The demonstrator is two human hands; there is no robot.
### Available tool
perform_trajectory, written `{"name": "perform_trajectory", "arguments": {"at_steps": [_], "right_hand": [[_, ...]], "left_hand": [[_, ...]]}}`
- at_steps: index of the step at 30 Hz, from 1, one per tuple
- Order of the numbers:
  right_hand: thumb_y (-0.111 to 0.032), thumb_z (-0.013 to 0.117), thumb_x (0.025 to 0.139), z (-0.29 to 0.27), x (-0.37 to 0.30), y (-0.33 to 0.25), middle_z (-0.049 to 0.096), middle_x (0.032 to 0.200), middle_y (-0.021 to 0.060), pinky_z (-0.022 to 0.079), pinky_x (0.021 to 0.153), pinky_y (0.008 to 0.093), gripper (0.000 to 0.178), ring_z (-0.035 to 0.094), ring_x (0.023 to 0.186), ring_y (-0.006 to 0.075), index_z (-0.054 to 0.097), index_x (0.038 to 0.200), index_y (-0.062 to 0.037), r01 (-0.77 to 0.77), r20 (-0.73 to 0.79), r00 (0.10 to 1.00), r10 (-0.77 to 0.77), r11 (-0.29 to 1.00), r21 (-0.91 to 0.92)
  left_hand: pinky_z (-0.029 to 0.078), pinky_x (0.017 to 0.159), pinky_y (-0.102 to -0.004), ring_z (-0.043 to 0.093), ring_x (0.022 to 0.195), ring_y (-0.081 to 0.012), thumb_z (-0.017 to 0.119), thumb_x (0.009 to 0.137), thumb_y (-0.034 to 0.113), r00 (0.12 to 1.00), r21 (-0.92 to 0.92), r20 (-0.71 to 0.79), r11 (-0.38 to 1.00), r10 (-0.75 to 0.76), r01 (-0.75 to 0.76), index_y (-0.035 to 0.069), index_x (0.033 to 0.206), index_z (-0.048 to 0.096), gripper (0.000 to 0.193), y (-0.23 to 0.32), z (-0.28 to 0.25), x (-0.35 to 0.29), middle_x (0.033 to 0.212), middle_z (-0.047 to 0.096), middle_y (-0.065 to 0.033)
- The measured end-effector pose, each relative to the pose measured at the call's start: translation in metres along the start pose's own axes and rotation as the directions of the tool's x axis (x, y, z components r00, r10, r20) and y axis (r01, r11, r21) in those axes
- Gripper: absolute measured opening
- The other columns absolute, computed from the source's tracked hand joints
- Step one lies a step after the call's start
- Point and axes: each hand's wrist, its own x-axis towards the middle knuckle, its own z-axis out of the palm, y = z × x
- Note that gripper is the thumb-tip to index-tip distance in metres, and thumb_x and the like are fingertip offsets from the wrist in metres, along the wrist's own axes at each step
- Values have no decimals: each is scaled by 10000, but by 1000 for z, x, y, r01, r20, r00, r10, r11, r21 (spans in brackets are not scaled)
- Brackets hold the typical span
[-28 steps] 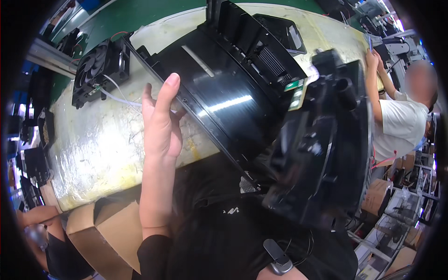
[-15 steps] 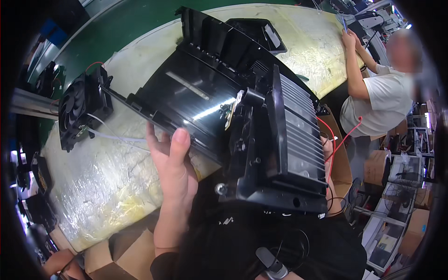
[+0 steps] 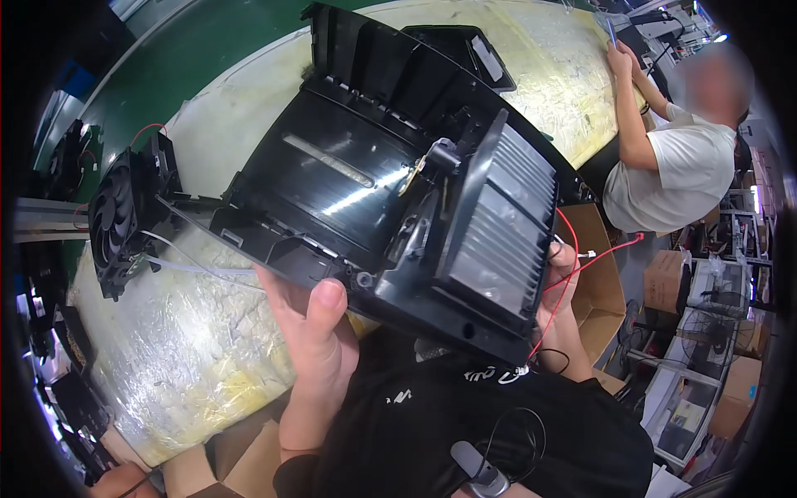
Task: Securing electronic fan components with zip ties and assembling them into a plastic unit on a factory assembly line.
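Observation:
Both hands hold up a large black plastic housing (image 3: 340, 149), tilted above the table. My left hand (image 3: 320, 332) grips its near left edge, the thumb on top and the fingers partly hidden beneath. My right hand (image 3: 563, 286) is closed on the right side, beside the grey finned panel (image 3: 502, 224) set in the housing; the housing hides some of its fingers. Red wires (image 3: 569, 278) run past this hand. To the left stands a black fan unit (image 3: 116, 216), with pale cables (image 3: 195, 264) leading from it toward the housing.
The table (image 3: 183, 349) has a film-wrapped top. On its far side lies a black tray-like part (image 3: 490, 62). Cardboard boxes stand at the right (image 3: 602, 282) and lower left (image 3: 224, 465). A person in a white shirt (image 3: 672, 170) holds a phone-like device at the far right.
The housing has turned and tipped, and its finned end has shifted left, showing more of the inside. My right hand has come more into view. The left hand keeps its hold.

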Motion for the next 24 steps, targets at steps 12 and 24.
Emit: {"name": "perform_trajectory", "arguments": {"at_steps": [12, 24], "right_hand": [[-121, 555, 761, -2, 4, 8, 647, 1153, 208, 523, 947, 533, 488, 660, 1043, 342, 580, 1216, 54, -83, 51, 995, 82, 996, 15], [-175, 518, 786, 20, 8, 15, 664, 1088, 246, 603, 815, 483, 500, 698, 927, 362, 568, 1204, 94, 1, -48, 999, -1, 1000, -9]], "left_hand": [[359, 1061, -362, 467, 1222, -227, 806, 698, 157, 1000, -22, 13, 1000, -20, 21, 57, 1449, 304, 908, 0, -7, -2, 1315, 456, -98], [374, 1053, -357, 483, 1207, -234, 816, 704, 181, 999, -33, -24, 999, -37, 36, 34, 1439, 309, 905, 1, -5, -1, 1297, 469, -104]]}}
